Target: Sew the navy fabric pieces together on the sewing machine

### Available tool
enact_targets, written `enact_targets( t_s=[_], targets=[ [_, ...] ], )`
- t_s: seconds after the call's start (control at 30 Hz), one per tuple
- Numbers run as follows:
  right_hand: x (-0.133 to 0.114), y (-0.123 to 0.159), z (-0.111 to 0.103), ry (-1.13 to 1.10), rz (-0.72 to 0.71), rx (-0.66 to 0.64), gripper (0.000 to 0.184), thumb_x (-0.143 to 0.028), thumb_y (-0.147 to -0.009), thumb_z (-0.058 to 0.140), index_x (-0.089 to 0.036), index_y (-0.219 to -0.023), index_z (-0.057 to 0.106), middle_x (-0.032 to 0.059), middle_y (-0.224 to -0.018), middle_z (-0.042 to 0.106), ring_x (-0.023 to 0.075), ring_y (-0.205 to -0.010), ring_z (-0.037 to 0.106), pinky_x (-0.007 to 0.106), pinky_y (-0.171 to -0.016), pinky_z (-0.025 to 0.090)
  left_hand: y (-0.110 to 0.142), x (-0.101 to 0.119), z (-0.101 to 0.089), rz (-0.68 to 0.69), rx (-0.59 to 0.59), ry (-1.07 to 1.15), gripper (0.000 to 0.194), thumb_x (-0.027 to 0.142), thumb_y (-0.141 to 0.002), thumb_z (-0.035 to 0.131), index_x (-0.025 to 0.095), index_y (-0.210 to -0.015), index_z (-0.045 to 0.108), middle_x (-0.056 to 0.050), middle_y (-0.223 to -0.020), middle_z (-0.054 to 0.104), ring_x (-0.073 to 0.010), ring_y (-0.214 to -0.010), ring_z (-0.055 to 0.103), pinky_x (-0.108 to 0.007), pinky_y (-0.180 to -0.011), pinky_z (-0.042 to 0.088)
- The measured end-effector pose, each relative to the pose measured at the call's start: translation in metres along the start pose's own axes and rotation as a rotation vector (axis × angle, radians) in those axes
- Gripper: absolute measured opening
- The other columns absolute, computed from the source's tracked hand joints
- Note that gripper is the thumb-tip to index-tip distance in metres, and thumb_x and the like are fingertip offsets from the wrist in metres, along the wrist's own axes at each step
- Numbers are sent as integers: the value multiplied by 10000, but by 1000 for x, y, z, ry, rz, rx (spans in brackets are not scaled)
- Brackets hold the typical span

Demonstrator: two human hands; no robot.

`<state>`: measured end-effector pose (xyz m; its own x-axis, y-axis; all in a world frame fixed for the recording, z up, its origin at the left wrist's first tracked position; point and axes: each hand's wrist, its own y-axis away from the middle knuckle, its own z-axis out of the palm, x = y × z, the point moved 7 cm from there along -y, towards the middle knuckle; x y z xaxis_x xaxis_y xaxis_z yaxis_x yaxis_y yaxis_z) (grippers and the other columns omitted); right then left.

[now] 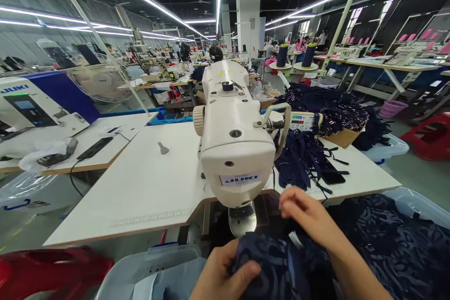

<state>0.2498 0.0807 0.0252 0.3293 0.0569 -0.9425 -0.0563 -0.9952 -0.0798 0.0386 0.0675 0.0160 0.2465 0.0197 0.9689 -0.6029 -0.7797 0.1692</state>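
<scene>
My left hand (221, 274) is at the bottom middle, closed on a bunch of dark navy patterned fabric (277, 267), thumb on top. My right hand (305, 215) reaches forward just right of the sewing machine's needle end, fingers curled together at the fabric's upper edge; what they pinch is hidden. The white JUKI sewing machine (235, 140) stands right in front of me on the white table (147, 187), its head facing me.
A pile of navy strips (302, 159) and a black phone (332, 177) lie right of the machine. A cardboard box (342, 137) holds more navy pieces. Clear bins sit at lower left (151, 267) and right (418, 201), a red stool (431, 136) further right. Other workstations and people fill the hall.
</scene>
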Motion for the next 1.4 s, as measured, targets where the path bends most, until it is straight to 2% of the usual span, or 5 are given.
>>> enact_targets(
  t_s=[0.2,0.57,0.73,1.03,1.4],
  targets=[
    [101,-44,-97,266,232,502,231,-418,-851,555,-189,-860,583,23,-758,626,197,-657,595,341,-669,443,-3,0,-34,-14,177,-97,448,585,-891,488,160,-827,613,5,-693,559,-140,-659,514,-189,-563,409],
    [119,-58,-106,26,239,426,333,-455,-657,759,-199,-613,552,-84,-496,421,105,-498,356,250,-508,274,-17,31,-24,490,389,-1045,273,260,-989,401,239,-943,670,-31,-857,632,-176,-786,625,-273,-696,499],
    [106,-31,-74,-362,266,353,463,-626,-646,713,-216,-769,537,-42,-692,528,60,-461,267,216,-418,211,-6,31,-13,676,537,-1143,239,194,-997,406,195,-1045,640,-57,-1028,662,-197,-939,607,-349,-860,472],
    [56,15,69,-716,453,-79,366,-474,-707,781,-191,-843,593,-7,-712,596,60,-500,479,152,-397,341,3,37,4,727,559,-1112,223,268,-991,463,150,-1035,646,-54,-996,704,-202,-940,647,-348,-879,474],
    [30,-17,66,-220,194,-18,343,-534,-784,670,-200,-843,618,-60,-593,437,98,-534,401,224,-484,333,2,27,-23,695,442,-766,179,287,-989,500,230,-1027,666,8,-1019,734,-113,-914,692,-310,-982,407]
  ],
)
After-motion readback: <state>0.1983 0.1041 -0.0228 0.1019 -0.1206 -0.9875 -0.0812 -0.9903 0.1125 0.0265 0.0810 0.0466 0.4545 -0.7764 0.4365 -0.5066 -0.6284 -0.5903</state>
